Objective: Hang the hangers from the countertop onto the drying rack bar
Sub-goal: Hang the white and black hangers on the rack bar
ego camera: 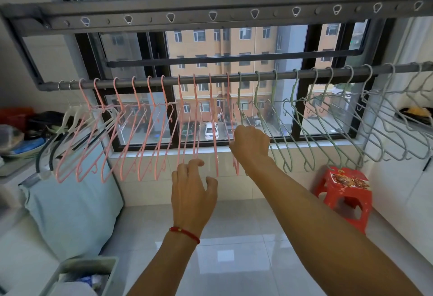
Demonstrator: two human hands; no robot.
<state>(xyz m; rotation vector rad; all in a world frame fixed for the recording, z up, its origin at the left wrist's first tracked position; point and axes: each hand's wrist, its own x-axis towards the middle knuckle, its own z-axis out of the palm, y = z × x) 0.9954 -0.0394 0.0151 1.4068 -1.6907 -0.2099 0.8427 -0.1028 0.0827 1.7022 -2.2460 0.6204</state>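
Note:
A grey drying rack bar (288, 75) runs across the window. Several hangers hang on it: white ones at the far left (70, 117), pink ones (131, 132) from left to middle, pale green ones (290, 127) right of middle, grey-blue ones (384, 132) at the right. My right hand (250, 146) is closed around the lower part of the rightmost pink hanger (230, 117). My left hand (193, 192), with a red string at the wrist, is lower, fingers apart, fingertips touching the bottom of a pink hanger (196, 132). No countertop hangers are in view.
A red plastic stool (344, 192) stands on the tiled floor at the right. A pale blue cushion (72, 202) leans at the left, with cluttered items (25, 129) on a surface behind it. A bin (79, 274) sits at bottom left. An upper rack rail (210, 16) has holes.

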